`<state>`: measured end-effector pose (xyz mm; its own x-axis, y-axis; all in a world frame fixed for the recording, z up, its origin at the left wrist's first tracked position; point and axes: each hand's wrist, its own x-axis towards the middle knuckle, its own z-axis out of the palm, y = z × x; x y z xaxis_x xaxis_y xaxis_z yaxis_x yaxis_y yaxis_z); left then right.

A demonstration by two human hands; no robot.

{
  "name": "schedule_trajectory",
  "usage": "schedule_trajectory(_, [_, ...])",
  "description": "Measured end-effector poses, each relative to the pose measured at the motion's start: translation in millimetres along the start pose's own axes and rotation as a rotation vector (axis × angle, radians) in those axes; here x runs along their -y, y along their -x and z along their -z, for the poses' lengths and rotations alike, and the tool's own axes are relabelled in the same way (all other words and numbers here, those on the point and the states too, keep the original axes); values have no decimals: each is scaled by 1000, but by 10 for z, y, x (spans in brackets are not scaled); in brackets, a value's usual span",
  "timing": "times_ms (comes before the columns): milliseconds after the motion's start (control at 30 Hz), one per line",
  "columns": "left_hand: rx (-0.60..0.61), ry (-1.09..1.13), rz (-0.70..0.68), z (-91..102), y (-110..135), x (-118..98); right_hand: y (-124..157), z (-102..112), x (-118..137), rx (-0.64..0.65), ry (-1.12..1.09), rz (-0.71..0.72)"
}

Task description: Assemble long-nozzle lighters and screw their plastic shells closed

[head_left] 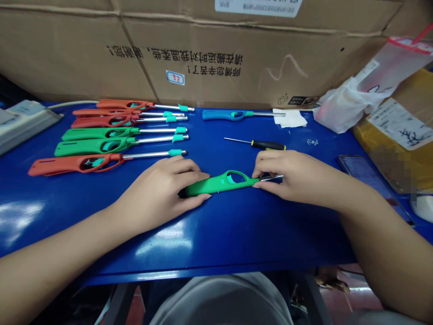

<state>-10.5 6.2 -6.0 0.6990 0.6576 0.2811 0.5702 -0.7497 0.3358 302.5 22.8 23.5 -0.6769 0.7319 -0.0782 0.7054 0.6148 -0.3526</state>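
A green long-nosed lighter [225,183] lies flat on the blue table [237,230] in front of me. My left hand [162,192] is wrapped round its handle end. My right hand [294,174] pinches the metal nozzle tube where it leaves the green body; most of the tube is hidden under my fingers. A black-and-yellow screwdriver [260,144] lies just beyond my right hand, untouched.
Several finished red and green lighters [101,144] lie in a row at the back left. A blue lighter [233,114] and a white cloth [291,118] lie farther back. Cardboard boxes [203,49] wall the rear. A phone [358,167] and plastic bags [348,106] are on the right.
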Motion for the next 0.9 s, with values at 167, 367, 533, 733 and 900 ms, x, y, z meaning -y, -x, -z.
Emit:
schedule_trajectory(167, [-9,-9,-10,-1,17,19,-5,-8,-10,-1,-6,14])
schedule_trajectory(367, [3,-58,-24,-25,19,9,4,-1,28,3,49,-2])
schedule_trajectory(533, [-14,-298,-126,-25,11,-67,-9,-29,103,-2,184,45])
schedule_trajectory(733, [-12,-329,-163,-15,21,-81,-17,-20,119,-38,183,138])
schedule_trajectory(900, [35,-236,-106,-6,27,-27,0,25,88,-79,147,163])
